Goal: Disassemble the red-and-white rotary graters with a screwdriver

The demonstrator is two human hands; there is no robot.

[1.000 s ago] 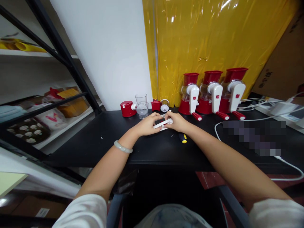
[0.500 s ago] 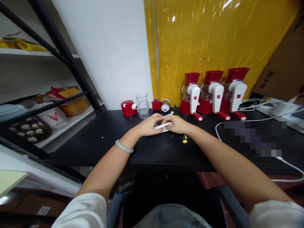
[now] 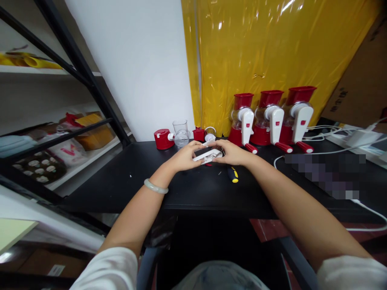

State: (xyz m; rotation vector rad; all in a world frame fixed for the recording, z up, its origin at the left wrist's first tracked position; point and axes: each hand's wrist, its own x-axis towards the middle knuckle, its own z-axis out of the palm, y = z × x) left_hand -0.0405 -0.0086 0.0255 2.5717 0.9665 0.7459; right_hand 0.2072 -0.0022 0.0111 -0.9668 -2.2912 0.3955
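Note:
Over the black table, my left hand point(image 3: 188, 156) grips the left end of a long white plastic piece point(image 3: 202, 156), its shape like the crank arms on the graters behind. My right hand point(image 3: 230, 153) holds the other end, thumb below and fingers above. Behind it, a second white strip point(image 3: 209, 143) shows between my fingertips; whether the two are joined, I cannot tell. A bit of red peeks out beneath the white piece. A screwdriver with a dark and yellow handle point(image 3: 233, 175) lies just below my right hand.
Three red and white rotary graters point(image 3: 271, 117) stand at the back right. A red base point(image 3: 163, 139), a clear plastic housing point(image 3: 182, 135), a red part point(image 3: 198, 133) and a metal drum point(image 3: 210, 133) line the back. White cables point(image 3: 329, 151) run along the right.
My hands have spread apart slightly, and the white piece has tilted so that more of its inner side shows. The screwdriver handle is more exposed.

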